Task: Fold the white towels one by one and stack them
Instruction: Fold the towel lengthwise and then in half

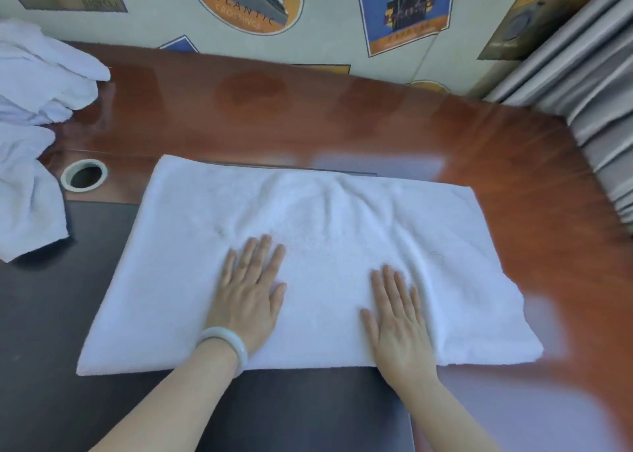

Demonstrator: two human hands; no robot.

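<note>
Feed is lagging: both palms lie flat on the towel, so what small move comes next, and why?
Probably sweep both hands outward. The left hand and right hand rest flat on the towel, and creases fan out from its far edge; smoothing first should give a cleaner fold.

Arms of the person, head view. Left hand (250,297): bare, with a single bangle (224,343) worn at the wrist. The bangle is a thick, closed ring, rounded in section, milky white with a faint greenish tint; its surface is plain, smooth and glossy. Right hand (399,321): bare. Left forearm (164,400) and right forearm (455,424): both uncovered as far as the lower edge of the view. The fingernails are too blurred to describe.
</note>
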